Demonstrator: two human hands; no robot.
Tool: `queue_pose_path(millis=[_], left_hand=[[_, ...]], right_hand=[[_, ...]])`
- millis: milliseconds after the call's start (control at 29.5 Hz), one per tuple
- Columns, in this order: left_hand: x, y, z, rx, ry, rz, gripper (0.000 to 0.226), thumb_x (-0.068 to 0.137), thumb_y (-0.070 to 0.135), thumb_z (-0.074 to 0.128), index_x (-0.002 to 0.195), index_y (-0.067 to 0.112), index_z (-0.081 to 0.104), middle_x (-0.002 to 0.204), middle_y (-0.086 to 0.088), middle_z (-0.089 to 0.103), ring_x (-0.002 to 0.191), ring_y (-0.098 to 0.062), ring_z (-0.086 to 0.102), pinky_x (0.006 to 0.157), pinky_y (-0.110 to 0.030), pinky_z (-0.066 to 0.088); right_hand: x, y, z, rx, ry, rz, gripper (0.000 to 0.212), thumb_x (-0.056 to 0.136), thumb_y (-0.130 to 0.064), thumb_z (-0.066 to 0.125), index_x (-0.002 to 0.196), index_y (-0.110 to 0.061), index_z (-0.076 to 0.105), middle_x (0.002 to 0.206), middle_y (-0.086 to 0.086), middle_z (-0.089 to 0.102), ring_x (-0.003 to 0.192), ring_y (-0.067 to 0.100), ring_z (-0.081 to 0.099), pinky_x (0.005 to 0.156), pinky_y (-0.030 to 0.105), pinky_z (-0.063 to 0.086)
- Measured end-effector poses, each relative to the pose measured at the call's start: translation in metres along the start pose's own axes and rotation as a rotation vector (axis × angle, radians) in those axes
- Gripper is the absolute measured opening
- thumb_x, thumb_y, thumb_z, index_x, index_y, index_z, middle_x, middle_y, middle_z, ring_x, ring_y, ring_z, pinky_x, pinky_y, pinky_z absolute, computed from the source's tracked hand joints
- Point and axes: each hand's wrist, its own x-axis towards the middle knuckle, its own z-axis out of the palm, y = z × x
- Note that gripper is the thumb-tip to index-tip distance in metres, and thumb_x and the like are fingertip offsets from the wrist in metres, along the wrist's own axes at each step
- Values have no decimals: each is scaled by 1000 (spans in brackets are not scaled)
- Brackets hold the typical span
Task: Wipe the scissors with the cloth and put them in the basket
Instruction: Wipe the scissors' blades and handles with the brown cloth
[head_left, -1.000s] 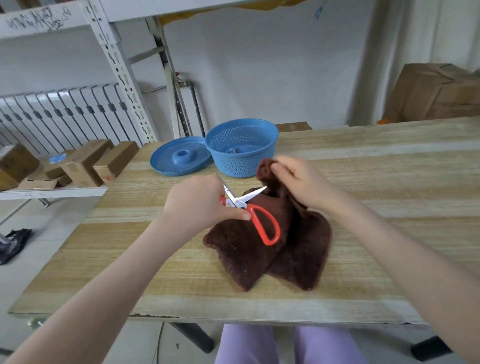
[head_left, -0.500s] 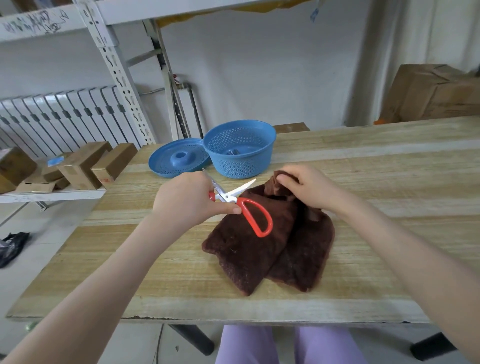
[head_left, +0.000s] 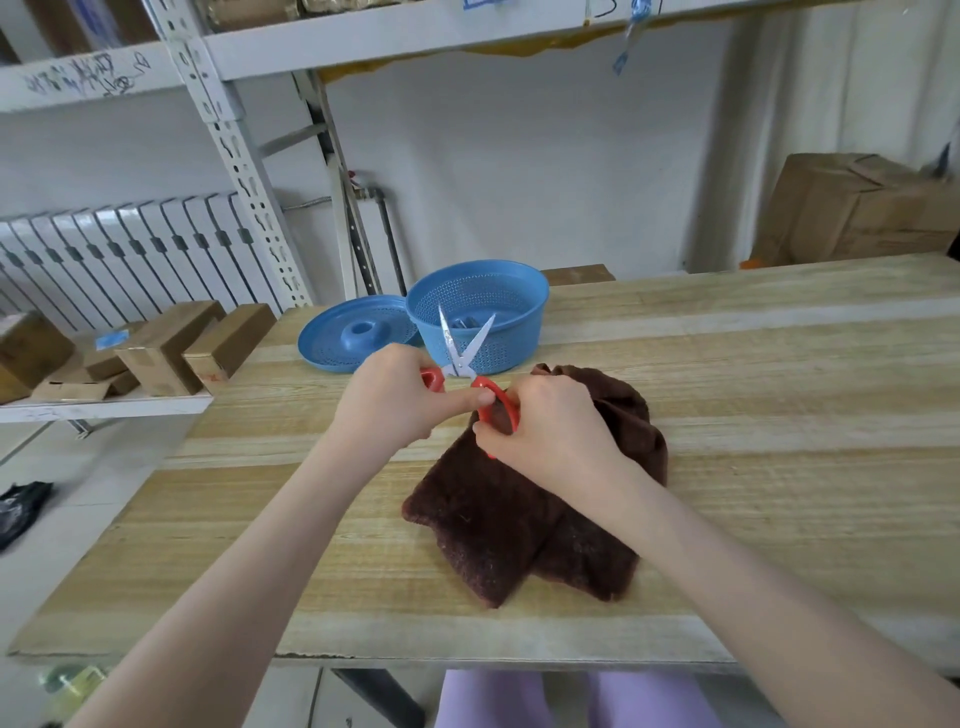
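Red-handled scissors (head_left: 460, 353) stand with their steel blades spread open and pointing up toward the blue basket (head_left: 524, 312). My left hand (head_left: 395, 400) grips the left handle loop. My right hand (head_left: 545, 431) holds the right handle loop, just above the brown cloth (head_left: 498, 525). The cloth lies crumpled on the wooden table (head_left: 753, 395), partly under my right hand. Something blue lies inside the basket, behind the blades.
A blue perforated lid (head_left: 353, 338) lies left of the basket. Cardboard boxes (head_left: 171, 348) sit on a low shelf to the left, beside a metal rack upright (head_left: 234, 156). A large box (head_left: 857, 208) stands at the back right.
The scissors have swung from lying over the cloth to blades pointing up in front of the basket. My right hand left the cloth's top fold and took the right handle loop.
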Motion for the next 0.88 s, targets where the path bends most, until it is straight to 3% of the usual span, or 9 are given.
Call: queue_pose_path(millis=[102,170,305,407,509,611,679,747,882], left_hand=[[-5,4,1,-198,-121,39,53,74,57,71,73,6,59,56,-1,64,46,-8,55,43,-17,44],[-7,7,-3,-287,-214,74,67,79,64,60,91,-1,62,70,-5,57,64,-12,50,60,-23,43],[-8,10,-9,-754,-284,-142,55,90,64,36,110,19,59,108,6,61,105,-12,59,89,-31,48],[-4,6,-6,-1027,-199,-331,49,102,47,32,110,12,65,110,-5,70,104,-17,65,88,-38,53],[-7,4,4,-974,-258,-360,44,101,44,40,116,11,65,113,-4,70,106,-18,64,98,-42,46],[-12,10,17,-961,-323,-246,40,95,44,53,104,8,67,89,-3,71,87,-18,66,85,-35,50],[-13,16,22,-992,-253,-196,32,94,37,57,90,7,66,73,-5,65,66,-14,63,62,-25,52],[-12,18,25,-980,-195,-163,26,95,30,58,84,8,65,69,-6,61,57,-13,57,50,-23,48],[-6,13,22,-887,-128,-128,21,94,23,60,90,3,65,73,-5,66,64,-14,62,54,-22,52]], right_hand=[[0,3,2,112,10,120,38,78,-33,67,50,-21,45,54,-2,57,57,11,52,56,29,37],[-1,9,3,198,-7,175,34,78,-35,70,54,-22,51,52,-7,61,56,5,56,56,24,39],[-2,14,6,271,-46,206,27,77,-36,73,61,-18,61,47,-24,57,60,-7,56,55,19,35],[1,16,7,429,-88,246,21,79,-30,71,67,-13,71,57,-5,68,61,7,63,66,30,51],[4,13,7,773,-196,243,21,87,-21,67,66,-19,73,65,-1,72,67,10,68,71,29,56],[5,9,9,1139,-327,243,22,91,-15,62,75,-24,74,70,-4,71,74,10,69,74,31,57],[5,8,11,1227,-374,205,22,94,-14,61,80,-23,76,73,-5,70,77,10,69,76,29,56],[4,10,11,1255,-374,199,14,94,-10,62,92,-12,75,87,5,72,84,15,71,79,27,56],[2,19,2,1254,-350,279,19,98,-9,54,106,-7,71,107,11,74,99,21,71,84,28,57]])
